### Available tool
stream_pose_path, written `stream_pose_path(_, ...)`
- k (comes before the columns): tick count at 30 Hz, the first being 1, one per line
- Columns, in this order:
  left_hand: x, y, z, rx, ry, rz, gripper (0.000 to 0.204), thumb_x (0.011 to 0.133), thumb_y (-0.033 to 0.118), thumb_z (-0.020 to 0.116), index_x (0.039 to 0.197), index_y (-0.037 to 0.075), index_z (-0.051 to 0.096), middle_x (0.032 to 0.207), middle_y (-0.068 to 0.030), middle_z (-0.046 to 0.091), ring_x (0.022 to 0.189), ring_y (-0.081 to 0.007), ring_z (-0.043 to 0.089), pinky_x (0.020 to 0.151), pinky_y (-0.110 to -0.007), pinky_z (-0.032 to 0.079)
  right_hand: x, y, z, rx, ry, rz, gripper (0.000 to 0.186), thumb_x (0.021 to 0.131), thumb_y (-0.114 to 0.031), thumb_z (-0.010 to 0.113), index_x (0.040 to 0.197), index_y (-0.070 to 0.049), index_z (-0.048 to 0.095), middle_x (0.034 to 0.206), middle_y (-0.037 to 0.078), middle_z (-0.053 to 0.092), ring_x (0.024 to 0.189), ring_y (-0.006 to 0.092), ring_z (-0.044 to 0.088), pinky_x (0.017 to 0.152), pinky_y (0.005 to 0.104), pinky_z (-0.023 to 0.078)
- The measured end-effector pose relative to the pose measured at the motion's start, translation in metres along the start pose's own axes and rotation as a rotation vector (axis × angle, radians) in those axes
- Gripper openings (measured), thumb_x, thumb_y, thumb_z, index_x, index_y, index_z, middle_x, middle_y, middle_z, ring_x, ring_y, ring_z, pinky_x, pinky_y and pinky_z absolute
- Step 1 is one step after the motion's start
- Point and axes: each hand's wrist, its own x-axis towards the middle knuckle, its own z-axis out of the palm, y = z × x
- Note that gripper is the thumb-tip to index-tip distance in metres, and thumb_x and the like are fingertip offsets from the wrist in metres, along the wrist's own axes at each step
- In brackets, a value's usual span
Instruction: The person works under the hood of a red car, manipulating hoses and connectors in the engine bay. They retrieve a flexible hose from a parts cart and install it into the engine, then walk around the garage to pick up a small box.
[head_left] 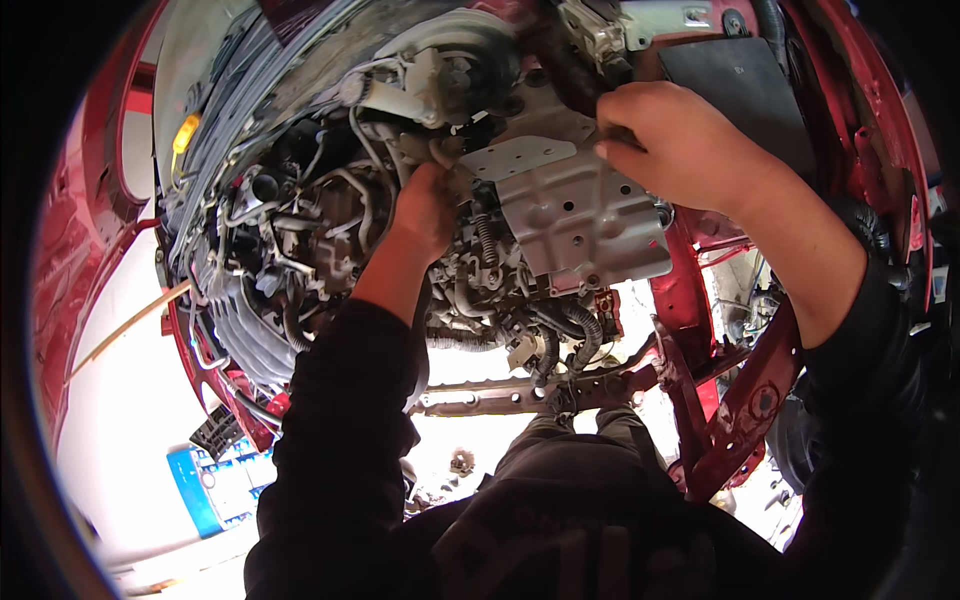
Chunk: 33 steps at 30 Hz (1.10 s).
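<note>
A pressed grey metal tray-like plate [580, 225] with round holes lies over the parts in the middle of the engine bay. My left hand [425, 212] reaches in at its left edge, beside thin pipes and hoses. Its fingers look curled closed in the shadow, and what they grip is hidden. Over the plate's far right corner is my right hand [668, 145], next to a dark hose [575, 75]. Thumb and fingers are bent closed there; anything between them is too small or hidden to name. A flat pale bracket [518, 155] rests on the plate between my hands.
The engine [340, 235] with hoses and wiring fills the left side. A round black brake booster [480, 60] stands at the back. A dark flat panel [735, 85] lies at right, beside red body rails [760, 400]. A metal crossmember [480, 400] runs along the near side.
</note>
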Motion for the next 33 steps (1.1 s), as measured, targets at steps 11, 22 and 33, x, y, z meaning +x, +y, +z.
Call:
stream_pose_path(11,0.037,-0.014,-0.016,0.032,-0.009,0.062,0.009,0.097,0.023,0.067,0.094,0.014,0.07,0.07,0.0,0.051,0.058,-0.0161,0.045,0.055,-0.036,0.033,0.007,0.004,0.004,-0.059,-0.078,-0.008,0.023,0.097,-0.019,0.078,0.096,0.002,0.068,0.092,0.024,0.069,0.091,0.0491,0.068,0.08,0.0551,0.053)
stream_pose_path(22,0.024,0.017,-0.038,0.115,-0.039,0.166,0.033,0.106,0.031,0.068,0.13,0.008,0.071,0.117,-0.0098,0.072,0.098,-0.0209,0.061,0.08,-0.041,0.042,0.007,-0.02,0.027,-0.171,-0.27,0.058,0.018,0.095,-0.009,0.078,0.105,-0.001,0.066,0.101,0.02,0.064,0.09,0.0433,0.066,0.079,0.0498,0.053)
stream_pose_path(33,-0.142,0.104,-0.105,-0.23,-0.27,0.232,0.048,0.104,0.019,0.066,0.148,-0.002,0.064,0.134,-0.0135,0.075,0.12,-0.0269,0.076,0.113,-0.041,0.048,0.088,-0.055,0.122,-0.449,-0.192,-0.081,0.044,0.094,-0.017,0.08,0.132,0.002,0.066,0.121,0.027,0.069,0.116,0.0504,0.066,0.102,0.0545,0.054)
